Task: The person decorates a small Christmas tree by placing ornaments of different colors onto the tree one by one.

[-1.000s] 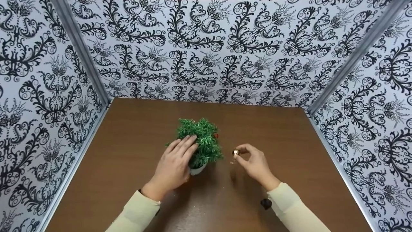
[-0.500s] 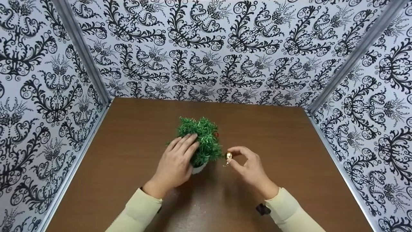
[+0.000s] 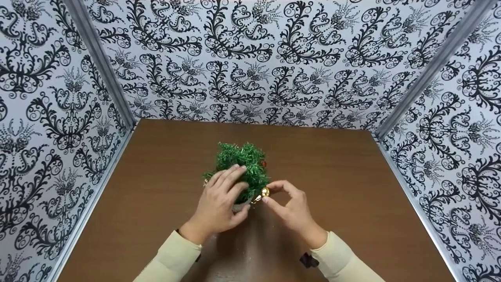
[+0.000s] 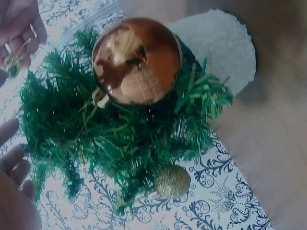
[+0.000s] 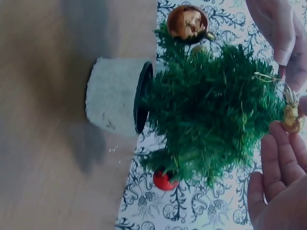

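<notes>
A small artificial Christmas tree (image 3: 240, 152) stands in a whitish pot (image 5: 117, 96) near the table's middle. Over its near left side lies my left hand (image 3: 217, 201), fingers extended onto the branches and thumb out to the right. My right hand (image 3: 294, 207) pinches a shiny gold bauble (image 3: 265, 192) between thumb and fingertips, right beside the branches on the tree's right. From the bauble's cap a thin gold loop (image 5: 266, 76) reaches towards the left hand in the right wrist view. A large copper bauble (image 4: 136, 62), a glittery gold bauble (image 4: 171, 182) and a red bauble (image 5: 164, 180) hang among the branches.
The brown wooden table (image 3: 332, 156) is enclosed by walls (image 3: 250, 58) covered in black-and-white scroll wallpaper. Grey metal posts (image 3: 103, 64) mark the back corners. Small bright flecks lie on the table in front of the tree.
My right hand has brought the gold bauble leftward to the tree's edge. My left hand has shifted slightly right, its thumb now spread towards the bauble. The tree stays in place.
</notes>
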Motion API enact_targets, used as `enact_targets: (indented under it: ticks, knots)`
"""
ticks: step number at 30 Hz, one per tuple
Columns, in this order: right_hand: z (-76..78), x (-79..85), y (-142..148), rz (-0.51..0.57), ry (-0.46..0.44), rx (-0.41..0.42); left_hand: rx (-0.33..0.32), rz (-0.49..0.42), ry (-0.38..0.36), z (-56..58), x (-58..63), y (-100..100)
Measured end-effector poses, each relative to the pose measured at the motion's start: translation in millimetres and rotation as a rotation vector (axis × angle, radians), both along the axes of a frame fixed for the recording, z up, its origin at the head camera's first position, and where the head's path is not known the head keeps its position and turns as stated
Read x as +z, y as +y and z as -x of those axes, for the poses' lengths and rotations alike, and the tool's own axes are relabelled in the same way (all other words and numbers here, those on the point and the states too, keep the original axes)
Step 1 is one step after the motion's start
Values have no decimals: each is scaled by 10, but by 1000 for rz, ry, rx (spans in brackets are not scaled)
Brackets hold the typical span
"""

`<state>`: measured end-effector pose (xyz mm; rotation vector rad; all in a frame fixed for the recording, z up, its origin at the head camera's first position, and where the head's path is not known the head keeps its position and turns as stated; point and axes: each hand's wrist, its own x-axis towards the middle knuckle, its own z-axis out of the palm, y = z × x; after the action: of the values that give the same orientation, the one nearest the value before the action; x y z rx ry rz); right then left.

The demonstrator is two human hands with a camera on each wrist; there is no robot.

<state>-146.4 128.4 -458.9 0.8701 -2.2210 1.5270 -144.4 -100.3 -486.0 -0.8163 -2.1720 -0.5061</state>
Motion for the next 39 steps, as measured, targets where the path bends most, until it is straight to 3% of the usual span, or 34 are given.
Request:
enact_targets:
  ticks: [9, 22, 32, 36, 39]
  knots:
    - [-29, -31, -79, 64, -10, -26, -34, -25, 44, -22, -29, 60]
    - [-101, -211, -105, 95, -63, -54, -32, -70, 54, -18, -2, 72]
    - [-149, -311, -155, 90, -85, -41, -40, -133, 5, -30, -13, 88]
    - [-151, -334, -164, 109, -93, -41, -38, -124, 5, -32, -3, 84]
    - [-97, -448, -151, 101, -54, -41, -36, -104, 11, -34, 7, 86]
